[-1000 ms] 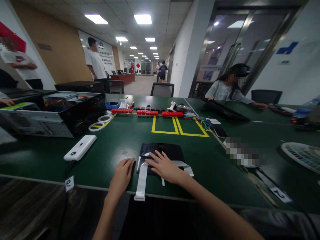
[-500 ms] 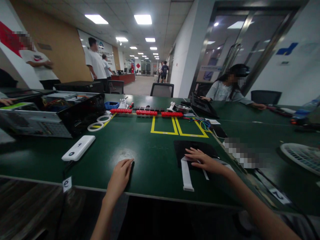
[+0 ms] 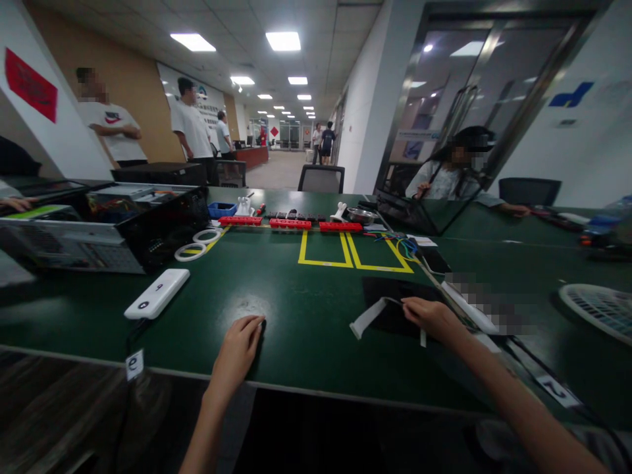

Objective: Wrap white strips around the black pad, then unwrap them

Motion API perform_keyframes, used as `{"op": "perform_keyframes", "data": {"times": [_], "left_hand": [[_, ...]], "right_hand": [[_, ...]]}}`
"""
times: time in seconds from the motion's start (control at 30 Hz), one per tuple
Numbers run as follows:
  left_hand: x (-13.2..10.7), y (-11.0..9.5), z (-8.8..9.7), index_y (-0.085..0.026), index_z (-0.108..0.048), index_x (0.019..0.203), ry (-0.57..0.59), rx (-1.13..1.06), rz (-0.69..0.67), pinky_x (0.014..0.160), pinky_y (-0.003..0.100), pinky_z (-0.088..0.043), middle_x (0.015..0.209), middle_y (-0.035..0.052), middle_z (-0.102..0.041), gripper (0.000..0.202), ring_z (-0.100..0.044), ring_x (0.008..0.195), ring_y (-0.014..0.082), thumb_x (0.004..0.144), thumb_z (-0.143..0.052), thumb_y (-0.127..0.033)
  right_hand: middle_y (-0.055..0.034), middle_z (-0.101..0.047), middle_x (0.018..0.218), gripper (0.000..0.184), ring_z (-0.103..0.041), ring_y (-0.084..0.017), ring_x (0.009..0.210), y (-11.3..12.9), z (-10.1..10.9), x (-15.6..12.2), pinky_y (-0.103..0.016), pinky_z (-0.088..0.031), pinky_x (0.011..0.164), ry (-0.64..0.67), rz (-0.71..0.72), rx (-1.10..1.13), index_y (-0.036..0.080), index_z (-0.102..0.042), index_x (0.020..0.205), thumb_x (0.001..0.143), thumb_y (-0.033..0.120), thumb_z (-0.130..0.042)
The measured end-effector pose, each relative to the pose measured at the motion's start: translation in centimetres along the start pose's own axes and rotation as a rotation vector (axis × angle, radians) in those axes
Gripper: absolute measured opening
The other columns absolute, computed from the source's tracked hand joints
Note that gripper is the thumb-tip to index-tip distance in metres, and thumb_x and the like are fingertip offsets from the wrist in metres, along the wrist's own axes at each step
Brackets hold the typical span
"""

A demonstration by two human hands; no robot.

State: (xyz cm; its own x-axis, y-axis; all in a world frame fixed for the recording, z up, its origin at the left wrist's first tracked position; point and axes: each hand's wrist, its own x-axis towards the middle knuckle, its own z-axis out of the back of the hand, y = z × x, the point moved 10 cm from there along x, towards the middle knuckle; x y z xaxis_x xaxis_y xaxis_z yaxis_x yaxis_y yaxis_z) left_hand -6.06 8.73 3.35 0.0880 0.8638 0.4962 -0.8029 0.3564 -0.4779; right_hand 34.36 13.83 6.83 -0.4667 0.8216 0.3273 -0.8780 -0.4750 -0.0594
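My right hand [image 3: 434, 317] pinches a white flat ribbon cable [image 3: 369, 317] near one end, fingers pressed together. The cable slopes down to the left, with its broader end low over the green table. A short white piece [image 3: 423, 338] shows below my fingers; whether it belongs to the same cable I cannot tell. Behind and under the hand lies a black sheet [image 3: 382, 289]. At the middle left, my left hand [image 3: 241, 339] rests on the tabletop, fingers curled together, with nothing visible in them.
A white power bank [image 3: 158, 294] lies at left, near two white rings [image 3: 190, 252] and an opened computer case [image 3: 143, 227]. Red strips [image 3: 290, 224] and yellow tape outlines [image 3: 326, 264] are farther back. A co-worker [image 3: 447, 174] sits across at right, by a dark tilted panel [image 3: 419, 210].
My right hand has gone from spread fingers over the black sheet to a pinch, moving right and drawing the ribbon cable along. My left hand has stayed put. The co-worker's dark panel has tilted up.
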Motion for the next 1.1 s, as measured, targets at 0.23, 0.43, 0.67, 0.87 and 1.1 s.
{"op": "perform_keyframes", "data": {"times": [0.23, 0.43, 0.67, 0.87, 1.1], "left_hand": [[0.0, 0.2, -0.1, -0.020, -0.064, 0.110, 0.004, 0.000, 0.001, 0.093, 0.039, -0.046, 0.107, 0.0082, -0.064, 0.029, -0.059, 0.101, 0.0218, 0.091, -0.042, -0.026], [0.0, -0.2, 0.2, -0.020, -0.065, 0.108, -0.004, -0.002, 0.009, 0.092, 0.039, -0.046, 0.106, 0.0082, -0.065, 0.030, -0.060, 0.100, 0.0220, 0.091, -0.042, -0.027], [0.0, -0.1, 0.0, -0.021, -0.064, 0.109, 0.000, 0.002, 0.001, 0.092, 0.039, -0.046, 0.107, 0.0074, -0.064, 0.029, -0.059, 0.101, 0.0216, 0.091, -0.042, -0.026], [0.0, 0.0, -0.2, -0.020, -0.064, 0.110, 0.017, 0.016, -0.001, 0.092, 0.039, -0.045, 0.108, 0.0081, -0.064, 0.029, -0.058, 0.101, 0.0218, 0.091, -0.042, -0.025], [0.0, -0.2, -0.1, -0.020, -0.064, 0.108, 0.014, 0.021, -0.013, 0.092, 0.039, -0.045, 0.107, 0.0083, -0.064, 0.028, -0.058, 0.101, 0.0219, 0.091, -0.042, -0.025]], "right_hand": [[-0.0140, -0.064, 0.076, 0.033, -0.056, -0.019, 0.052, -7.1, 7.4, -3.1, -0.030, -0.032, 0.046, -0.238, -0.538, -0.418, 0.015, -0.063, 0.077, 0.088, 0.033, -0.037], [-0.0163, -0.058, 0.071, 0.037, -0.056, -0.026, 0.062, -12.1, 9.2, -5.7, -0.038, -0.035, 0.051, -0.284, -0.737, -0.386, 0.018, -0.061, 0.070, 0.088, 0.038, -0.035], [-0.0138, -0.065, 0.095, 0.034, -0.060, -0.025, 0.090, -7.7, 5.1, -2.6, -0.039, -0.047, 0.078, -0.246, -0.382, -0.169, 0.015, -0.063, 0.094, 0.084, 0.035, -0.037], [-0.0145, -0.064, 0.105, 0.044, -0.061, -0.024, 0.093, -5.9, -0.6, -1.7, -0.038, -0.047, 0.086, -0.093, -0.348, 0.025, 0.012, -0.060, 0.109, 0.085, 0.040, -0.036], [-0.0200, -0.044, 0.132, 0.055, -0.040, -0.035, 0.123, -4.1, -3.2, -1.9, -0.056, -0.036, 0.093, 0.158, -0.509, -0.181, 0.020, -0.049, 0.131, 0.089, 0.049, -0.032]]}}
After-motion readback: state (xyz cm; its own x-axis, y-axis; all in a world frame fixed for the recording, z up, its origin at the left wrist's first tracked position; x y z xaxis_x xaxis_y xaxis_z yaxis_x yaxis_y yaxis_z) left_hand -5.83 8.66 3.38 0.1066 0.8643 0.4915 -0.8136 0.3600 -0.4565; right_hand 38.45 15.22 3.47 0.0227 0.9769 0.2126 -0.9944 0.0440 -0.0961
